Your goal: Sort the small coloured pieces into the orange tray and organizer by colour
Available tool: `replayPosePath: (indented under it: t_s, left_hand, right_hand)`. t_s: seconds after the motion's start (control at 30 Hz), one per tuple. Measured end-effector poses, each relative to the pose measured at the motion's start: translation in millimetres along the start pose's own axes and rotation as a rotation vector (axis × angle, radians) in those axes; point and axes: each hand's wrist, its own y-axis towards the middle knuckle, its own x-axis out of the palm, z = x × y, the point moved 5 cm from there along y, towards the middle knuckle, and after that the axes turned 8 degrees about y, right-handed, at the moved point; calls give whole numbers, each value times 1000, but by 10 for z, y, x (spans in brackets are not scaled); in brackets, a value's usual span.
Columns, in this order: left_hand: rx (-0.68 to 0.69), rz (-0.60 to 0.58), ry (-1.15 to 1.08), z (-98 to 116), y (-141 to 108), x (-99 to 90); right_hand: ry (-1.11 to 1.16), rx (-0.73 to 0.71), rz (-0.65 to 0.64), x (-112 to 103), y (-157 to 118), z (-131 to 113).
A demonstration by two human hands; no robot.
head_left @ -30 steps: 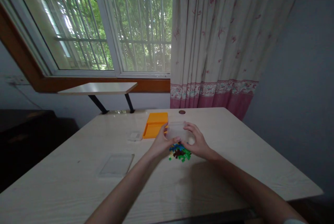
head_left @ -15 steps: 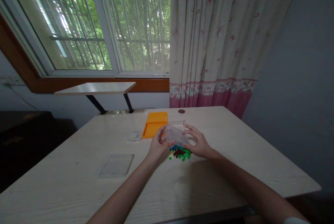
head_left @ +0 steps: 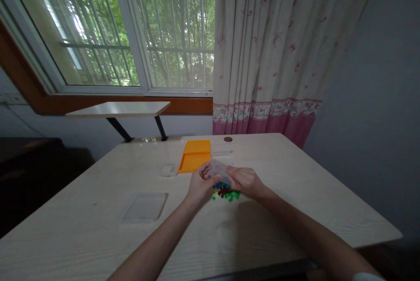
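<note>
- Left hand (head_left: 201, 181): at the centre of the frame, below the middle; fingers curled around the left side of the clear plastic container (head_left: 217, 169), thumb along its lower edge.
- Right hand (head_left: 245, 180): just right of the frame's centre line; fingers closed on the right side of the same container, thumb beneath.
- Clear plastic container: held tilted between both hands, above the brick pile; its contents, if any, cannot be made out.
- Brick pile (head_left: 226, 192): small blue, green, dark brown and pale yellow pieces, loose on the tabletop (head_left: 311, 211), directly below the container in the frame and partly hidden by the hands.
- Orange case (head_left: 196, 156): lies open and flat beyond the left hand, with a ridge across its middle.
- Clear tray (head_left: 227, 157): beyond the held container, to the right of the orange case, partly hidden.
- Small clear box (head_left: 169, 170): just left of the orange case, with something whitish visible in it.
- Flat clear lid (head_left: 146, 207): lower left of centre, flat on the tabletop, apart from the hands.
- Brown disc (head_left: 228, 139): near the table's far edge.
- Raised shelf (head_left: 121, 108): left of the frame, on black supports.
- Background: barred window (head_left: 177, 32) at upper left; floral curtain (head_left: 272, 45) at upper right.
</note>
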Motion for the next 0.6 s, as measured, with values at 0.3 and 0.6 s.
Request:
replayPosePath:
  t_s: [0.3,0.6]
  left_hand:
    - [-50,25,8,-2,7,-38]
    - [-77,37,-19,-92,48,-41]
  right_hand:
    - [-37,34,-6,61,10,-18]
    - [14,244,-59,149,-14,88]
